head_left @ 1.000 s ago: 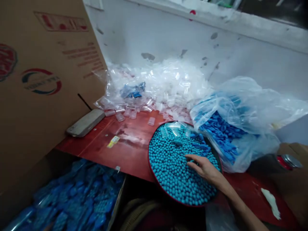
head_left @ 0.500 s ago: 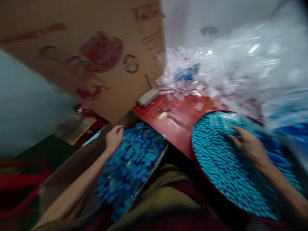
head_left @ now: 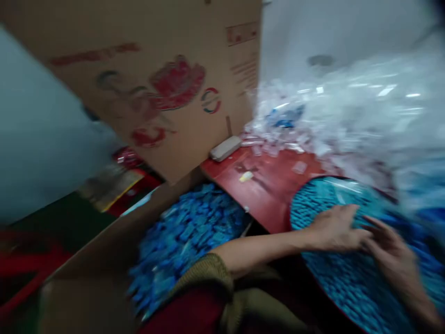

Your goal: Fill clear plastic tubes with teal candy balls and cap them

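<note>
My left hand (head_left: 339,229) and my right hand (head_left: 394,255) meet over a round, dark-rimmed tray (head_left: 325,291) on the right. Small teal pieces (head_left: 358,287) in tight rows fill it. The fingers of both hands are bent together, thumbs close to each other. Whatever is between them is too small or blurred to make out. A clear plastic piece (head_left: 344,185) lies on the tray's far side. Under my left forearm stands an open carton (head_left: 86,264) heaped with blue packets (head_left: 194,222).
A large printed cardboard box (head_left: 181,125) rises behind the carton. On the red tabletop (head_left: 267,204) lie a grey block (head_left: 225,148) and a small yellowish piece (head_left: 246,176). Clear plastic bags (head_left: 365,106) pile up at the back right. Red metal framework (head_left: 28,264) shows at left.
My left hand has moved right, from above the blue packets in the carton to the tray, where it now meets my right hand. The view has shifted slightly.
</note>
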`<state>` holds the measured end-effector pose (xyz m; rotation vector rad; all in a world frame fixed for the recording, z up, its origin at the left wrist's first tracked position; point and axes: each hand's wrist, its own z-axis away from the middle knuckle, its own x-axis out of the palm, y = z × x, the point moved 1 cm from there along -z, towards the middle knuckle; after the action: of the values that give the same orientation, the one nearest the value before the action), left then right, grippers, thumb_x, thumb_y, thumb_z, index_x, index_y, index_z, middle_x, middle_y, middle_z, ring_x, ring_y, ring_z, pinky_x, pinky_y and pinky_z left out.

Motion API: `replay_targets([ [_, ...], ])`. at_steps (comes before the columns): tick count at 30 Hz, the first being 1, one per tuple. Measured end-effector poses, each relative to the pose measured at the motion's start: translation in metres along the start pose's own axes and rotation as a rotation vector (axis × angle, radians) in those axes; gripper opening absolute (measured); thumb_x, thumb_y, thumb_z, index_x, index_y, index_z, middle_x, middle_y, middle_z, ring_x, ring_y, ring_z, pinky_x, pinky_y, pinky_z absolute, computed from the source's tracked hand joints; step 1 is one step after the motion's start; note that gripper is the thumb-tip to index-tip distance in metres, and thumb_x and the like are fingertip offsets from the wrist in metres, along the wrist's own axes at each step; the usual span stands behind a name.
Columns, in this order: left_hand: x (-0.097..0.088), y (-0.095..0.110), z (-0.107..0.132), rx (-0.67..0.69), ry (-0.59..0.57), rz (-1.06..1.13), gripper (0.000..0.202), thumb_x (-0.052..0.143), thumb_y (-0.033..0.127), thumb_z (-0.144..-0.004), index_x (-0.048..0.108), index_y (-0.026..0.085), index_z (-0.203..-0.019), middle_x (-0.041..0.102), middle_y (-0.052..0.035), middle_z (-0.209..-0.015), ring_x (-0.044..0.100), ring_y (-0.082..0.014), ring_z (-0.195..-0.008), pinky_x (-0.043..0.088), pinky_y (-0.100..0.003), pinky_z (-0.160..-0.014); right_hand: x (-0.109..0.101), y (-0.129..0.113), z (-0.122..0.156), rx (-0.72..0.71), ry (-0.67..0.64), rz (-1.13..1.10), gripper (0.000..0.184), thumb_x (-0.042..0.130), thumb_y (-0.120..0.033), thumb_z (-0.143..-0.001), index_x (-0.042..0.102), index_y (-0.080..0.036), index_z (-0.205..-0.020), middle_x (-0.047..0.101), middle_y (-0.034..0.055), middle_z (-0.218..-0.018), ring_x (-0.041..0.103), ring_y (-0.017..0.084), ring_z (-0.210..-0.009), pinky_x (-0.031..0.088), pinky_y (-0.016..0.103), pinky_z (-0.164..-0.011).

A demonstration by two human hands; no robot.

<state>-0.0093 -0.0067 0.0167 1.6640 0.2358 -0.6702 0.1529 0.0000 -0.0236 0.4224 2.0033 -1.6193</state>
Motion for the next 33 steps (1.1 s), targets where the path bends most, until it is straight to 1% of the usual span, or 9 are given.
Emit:
replay_targets([
  [3, 0.011, -0.007, -0.018, -0.041, -0.133, 0.144, 0.030, 0.042, 0.026, -0.077, 0.055, 0.017, -0.102, 0.060, -0.0083, -0.102, 0.055, -0.0201, -0.094, 0.043, -0.031, -0.079, 0.016, -0.018, 0.009, 0.220, -0.023, -0.294, 0.033, 0.049, -0.036, -0.075, 0.046, -0.021, -0.104, 0.055, 0.0099, -0.105, 0.058, 0.021, -0.089, 0.050, 0.029, -0.070],
  [5, 0.016, -0.017, -0.026, -0.090, -0.141, 0.253, 0.031, 0.047, 0.024, -0.073, 0.053, 0.015, -0.102, 0.060, -0.0078, -0.099, 0.055, -0.0182, -0.088, 0.044, -0.028, -0.075, 0.023, -0.021, 0.010, 0.288, 0.024, -0.392, 0.032, 0.048, -0.034, -0.074, 0.044, -0.020, -0.102, 0.057, 0.0077, -0.097, 0.060, 0.019, -0.074, 0.052, 0.029, -0.058],
  [8, 0.020, -0.029, -0.029, -0.186, -0.336, 0.443, 0.030, 0.049, 0.028, -0.071, 0.051, 0.015, -0.098, 0.058, -0.0015, -0.076, 0.054, -0.0122, -0.063, 0.043, -0.019, -0.048, 0.019, -0.020, 0.014, 0.238, 0.027, -0.322, 0.029, 0.043, -0.028, -0.077, 0.046, -0.020, -0.104, 0.057, 0.0053, -0.097, 0.059, 0.016, -0.074, 0.051, 0.028, -0.060],
  [12, 0.024, -0.033, -0.019, -0.244, -0.434, 0.565, 0.023, 0.050, 0.033, -0.070, 0.051, 0.015, -0.084, 0.048, 0.0041, -0.061, 0.045, -0.0065, -0.046, 0.034, -0.014, -0.035, -0.019, -0.017, 0.014, 0.063, -0.102, 0.116, 0.025, 0.041, -0.024, -0.081, 0.053, -0.021, -0.103, 0.060, 0.0033, -0.098, 0.055, 0.016, -0.090, 0.044, 0.029, -0.081],
  [16, 0.028, -0.034, -0.016, -0.345, -0.390, 0.624, 0.029, 0.049, 0.030, -0.070, 0.043, 0.017, -0.095, 0.051, 0.0027, -0.067, 0.051, -0.0078, -0.048, 0.035, -0.014, -0.035, -0.059, -0.001, -0.013, 0.175, -0.039, 0.785, 0.028, 0.038, -0.022, -0.083, 0.049, -0.018, -0.108, 0.054, 0.0087, -0.106, 0.048, 0.020, -0.099, 0.038, 0.032, -0.084],
  [19, 0.029, -0.036, -0.016, -0.345, -0.358, 0.625, 0.028, 0.051, 0.028, -0.068, 0.043, 0.017, -0.093, 0.050, 0.0032, -0.070, 0.052, -0.0076, -0.049, 0.037, -0.015, -0.036, -0.061, 0.010, -0.032, 0.245, -0.133, 1.019, 0.023, 0.034, -0.017, -0.083, 0.054, -0.015, -0.095, 0.053, 0.0128, -0.097, 0.047, 0.023, -0.095, 0.037, 0.034, -0.078],
  [25, 0.027, -0.037, -0.015, -0.313, -0.328, 0.648, 0.028, 0.055, 0.033, -0.066, 0.044, 0.018, -0.086, 0.042, 0.0072, -0.059, 0.051, -0.0078, -0.045, 0.032, -0.013, -0.032, -0.033, 0.002, -0.030, 0.087, -0.235, 0.925, 0.021, 0.035, -0.015, -0.082, 0.055, -0.019, -0.087, 0.055, 0.0059, -0.092, 0.049, 0.016, -0.086, 0.039, 0.025, -0.071],
  [29, 0.024, -0.036, -0.016, -0.342, -0.279, 0.693, 0.034, 0.057, 0.037, -0.065, 0.044, 0.018, -0.089, 0.048, 0.0057, -0.063, 0.052, -0.0075, -0.048, 0.033, -0.013, -0.035, -0.036, 0.001, -0.017, -0.135, -0.219, 0.682, 0.030, 0.033, -0.009, -0.079, 0.059, -0.022, -0.090, 0.050, 0.0012, -0.113, 0.047, 0.015, -0.102, 0.037, 0.024, -0.083],
  [33, 0.026, -0.037, -0.018, -0.372, -0.280, 0.712, 0.040, 0.057, 0.038, -0.064, 0.042, 0.017, -0.095, 0.054, 0.0025, -0.071, 0.055, -0.0083, -0.052, 0.036, -0.014, -0.038, -0.054, 0.012, -0.014, 0.098, -0.031, 0.617, 0.039, 0.028, -0.007, -0.080, 0.054, -0.019, -0.106, 0.050, 0.0042, -0.118, 0.047, 0.012, -0.105, 0.036, 0.022, -0.085],
])
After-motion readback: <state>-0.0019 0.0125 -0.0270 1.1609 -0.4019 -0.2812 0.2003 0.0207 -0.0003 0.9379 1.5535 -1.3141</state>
